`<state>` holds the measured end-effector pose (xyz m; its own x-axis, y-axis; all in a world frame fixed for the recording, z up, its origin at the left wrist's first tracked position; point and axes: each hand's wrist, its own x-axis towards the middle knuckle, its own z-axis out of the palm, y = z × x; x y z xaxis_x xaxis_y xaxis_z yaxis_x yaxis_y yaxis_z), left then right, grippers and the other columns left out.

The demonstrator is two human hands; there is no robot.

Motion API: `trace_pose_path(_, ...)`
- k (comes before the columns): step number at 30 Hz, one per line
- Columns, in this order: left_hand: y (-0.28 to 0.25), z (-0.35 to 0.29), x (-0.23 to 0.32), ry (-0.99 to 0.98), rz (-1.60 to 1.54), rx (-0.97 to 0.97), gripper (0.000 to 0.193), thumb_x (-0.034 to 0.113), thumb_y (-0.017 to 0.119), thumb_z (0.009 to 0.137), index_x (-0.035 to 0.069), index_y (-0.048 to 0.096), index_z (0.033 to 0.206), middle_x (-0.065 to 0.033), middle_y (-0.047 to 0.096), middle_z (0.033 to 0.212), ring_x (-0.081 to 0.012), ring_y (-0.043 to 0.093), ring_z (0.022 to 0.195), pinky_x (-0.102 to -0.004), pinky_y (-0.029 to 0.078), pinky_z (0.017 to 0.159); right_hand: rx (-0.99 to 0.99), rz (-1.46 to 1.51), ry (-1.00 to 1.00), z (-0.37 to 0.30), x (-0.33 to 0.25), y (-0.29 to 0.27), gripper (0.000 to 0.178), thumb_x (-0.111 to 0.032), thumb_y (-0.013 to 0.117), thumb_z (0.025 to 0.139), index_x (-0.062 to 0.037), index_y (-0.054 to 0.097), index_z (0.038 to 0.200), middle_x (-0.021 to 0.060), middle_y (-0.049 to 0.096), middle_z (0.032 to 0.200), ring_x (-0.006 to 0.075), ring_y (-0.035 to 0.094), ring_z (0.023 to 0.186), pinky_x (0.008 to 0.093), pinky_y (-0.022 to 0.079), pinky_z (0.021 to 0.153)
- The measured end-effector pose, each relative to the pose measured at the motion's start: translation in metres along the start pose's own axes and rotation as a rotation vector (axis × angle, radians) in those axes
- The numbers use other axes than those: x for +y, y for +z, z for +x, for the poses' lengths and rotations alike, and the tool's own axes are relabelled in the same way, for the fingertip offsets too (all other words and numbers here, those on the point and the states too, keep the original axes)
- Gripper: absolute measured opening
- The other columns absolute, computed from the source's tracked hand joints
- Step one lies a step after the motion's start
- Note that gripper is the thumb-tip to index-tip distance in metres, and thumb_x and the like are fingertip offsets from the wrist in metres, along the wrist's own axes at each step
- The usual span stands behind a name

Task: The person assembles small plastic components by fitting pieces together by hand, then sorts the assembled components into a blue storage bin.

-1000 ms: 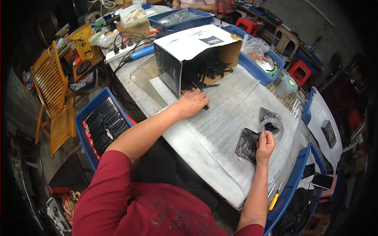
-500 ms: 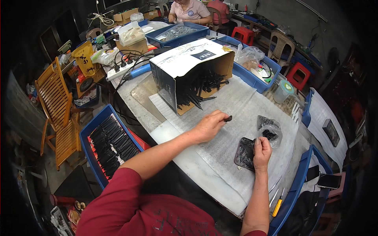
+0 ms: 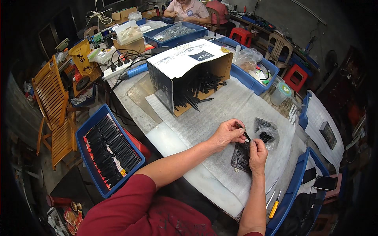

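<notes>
A short, slim black stick-like part (image 3: 246, 136) is pinched in my left hand (image 3: 229, 133), over the foam sheet. Close beside its lower end, my right hand (image 3: 258, 154) has thumb and fingers pressed together; whatever they hold is too small to make out. Below both hands lies a dark shallow tray (image 3: 240, 158) of small thin metallic pieces, partly covered by my right hand. Just beyond is an open clear plastic bag (image 3: 271, 135) with small black parts. Farther off, a cardboard box (image 3: 163, 88) on its side holds many black stick-like parts (image 3: 199, 92).
A blue bin (image 3: 80, 151) with rows of black parts stands at left. Another blue bin (image 3: 289, 200) at right holds phones, near a yellow-handled screwdriver (image 3: 274, 208). White foam sheet (image 3: 208, 118) covers the table. Blue trays (image 3: 173, 39) and a co-worker (image 3: 189, 11) are beyond.
My left hand has moved right and nearer with the black part, from in front of the box to beside my right hand. My right hand has shifted only slightly.
</notes>
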<state>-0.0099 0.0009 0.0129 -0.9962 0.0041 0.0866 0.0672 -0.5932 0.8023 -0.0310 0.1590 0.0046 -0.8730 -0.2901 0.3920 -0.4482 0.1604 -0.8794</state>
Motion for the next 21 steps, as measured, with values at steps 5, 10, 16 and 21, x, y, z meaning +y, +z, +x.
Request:
trace_pose_path(5, -0.012, -0.001, 0.001, -0.030, 0.080, -0.070, 0.014, 0.008, 0.058, 0.078, 0.003, 0.051, 0.089, -0.0047, 0.057, 0.074, -0.0118, 0.058, 0.066, -0.0222, 0.051, 0.056, 0.028, 0.084, 0.115, -0.001, 0.010, -0.003, 0.012, -0.010, 0.053, 0.082, 0.0004, 0.053, 0.076, -0.0032, 0.045, 0.060, 0.0039, 0.038, 0.055, 0.0193, 0.032, 0.048)
trace_pose_path(10, -0.021, -0.001, 0.010, -0.048, 0.210, -0.153, 0.014, 0.008, 0.059, 0.077, 0.002, 0.054, 0.089, -0.0042, 0.058, 0.076, -0.0096, 0.055, 0.066, -0.0196, 0.046, 0.057, 0.027, 0.078, 0.108, 0.002, 0.008, -0.003, 0.011, -0.009, 0.054, 0.081, 0.0011, 0.053, 0.077, -0.0023, 0.047, 0.061, 0.0043, 0.039, 0.056, 0.0193, 0.033, 0.049)
trace_pose_path(16, -0.015, -0.001, 0.012, 0.193, 0.812, -0.220, 0.016, 0.012, 0.057, 0.077, 0.002, 0.062, 0.089, -0.0049, 0.058, 0.076, -0.0122, 0.053, 0.070, -0.0243, 0.043, 0.065, 0.004, -0.138, -0.031, 0.005, 0.000, -0.007, 0.009, -0.008, 0.056, 0.078, 0.0007, 0.054, 0.076, 0.0048, 0.052, 0.061, 0.0109, 0.046, 0.055, 0.0242, 0.037, 0.050)
trace_pose_path(21, -0.010, -0.004, 0.006, 0.182, 0.995, -0.263, 0.016, 0.010, 0.056, 0.078, 0.003, 0.061, 0.091, -0.0051, 0.059, 0.074, -0.0120, 0.053, 0.067, -0.0245, 0.042, 0.062, -0.038, -0.192, -0.092, 0.005, -0.005, -0.008, 0.010, -0.008, 0.058, 0.077, 0.0012, 0.056, 0.077, 0.0064, 0.055, 0.066, 0.0136, 0.049, 0.057, 0.0247, 0.039, 0.053)
